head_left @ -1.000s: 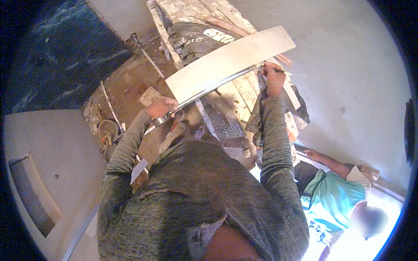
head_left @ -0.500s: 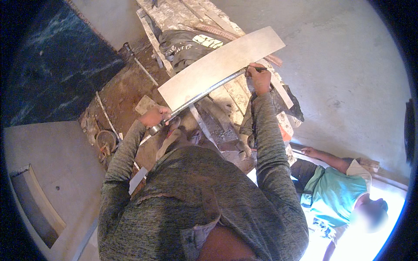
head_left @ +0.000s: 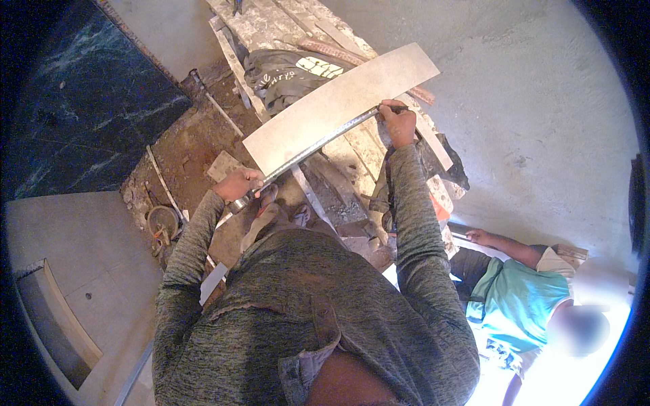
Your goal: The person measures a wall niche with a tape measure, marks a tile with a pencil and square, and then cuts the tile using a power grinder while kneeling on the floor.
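Arms stretched forward, the left hand [head_left: 240,183] grips the tape [head_left: 318,144] by the left corner of the board [head_left: 342,105], over the planks [head_left: 277,26]; the right hand [head_left: 398,125] pinches something thin and dark.

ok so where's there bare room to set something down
The planks look mostly bare beyond the dark cloth, and the brown ground between the two pale rods looks open. It's crowded along the near edge of the pale board, where the silver tape, left hand and right hand are.
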`<action>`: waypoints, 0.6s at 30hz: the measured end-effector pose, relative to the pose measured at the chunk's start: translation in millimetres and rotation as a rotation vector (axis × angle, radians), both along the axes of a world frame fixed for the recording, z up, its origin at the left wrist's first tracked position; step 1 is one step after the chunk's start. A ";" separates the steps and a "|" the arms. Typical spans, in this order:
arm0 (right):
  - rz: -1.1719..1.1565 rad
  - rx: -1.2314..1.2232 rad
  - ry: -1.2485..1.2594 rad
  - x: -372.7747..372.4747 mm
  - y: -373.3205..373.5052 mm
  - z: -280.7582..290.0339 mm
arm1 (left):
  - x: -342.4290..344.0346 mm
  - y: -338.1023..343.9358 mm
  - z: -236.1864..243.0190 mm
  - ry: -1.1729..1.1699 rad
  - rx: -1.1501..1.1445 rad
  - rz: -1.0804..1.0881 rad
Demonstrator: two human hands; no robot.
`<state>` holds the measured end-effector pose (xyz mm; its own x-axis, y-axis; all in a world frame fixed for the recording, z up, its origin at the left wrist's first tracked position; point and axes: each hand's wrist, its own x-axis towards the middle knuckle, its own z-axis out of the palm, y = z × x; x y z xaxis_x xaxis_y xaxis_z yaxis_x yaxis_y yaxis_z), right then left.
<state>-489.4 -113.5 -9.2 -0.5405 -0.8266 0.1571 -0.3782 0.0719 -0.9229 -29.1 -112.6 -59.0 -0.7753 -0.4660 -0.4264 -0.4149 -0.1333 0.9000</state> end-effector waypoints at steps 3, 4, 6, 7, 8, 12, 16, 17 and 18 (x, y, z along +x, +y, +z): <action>-0.024 0.039 0.186 0.3 -0.2 0.1 | 0.7 2.4 -1.0 -0.019 0.045 0.022; -0.040 0.058 0.239 1.5 1.9 3.6 | 0.1 2.9 -0.3 -0.027 0.061 0.032; -0.053 0.050 0.292 2.7 1.2 6.1 | -0.4 1.5 1.3 -0.032 -0.017 -0.003; -0.054 0.024 0.294 1.9 0.6 4.7 | -1.5 1.0 2.1 -0.033 -0.055 -0.024; -0.055 -0.001 0.296 0.2 0.9 3.7 | -2.3 0.6 2.2 -0.036 -0.054 -0.023; -0.057 0.088 0.148 10.4 -1.4 13.3 | -0.5 1.8 1.7 -0.029 -0.044 -0.017; -0.054 0.152 0.186 14.5 6.9 25.1 | -3.8 6.3 20.5 -0.053 -0.111 0.014; -0.064 0.165 0.213 14.1 8.0 26.8 | -4.3 6.6 22.8 -0.052 -0.107 0.023; -0.058 0.145 0.179 12.9 8.3 26.1 | -3.6 5.8 19.0 -0.036 -0.058 0.027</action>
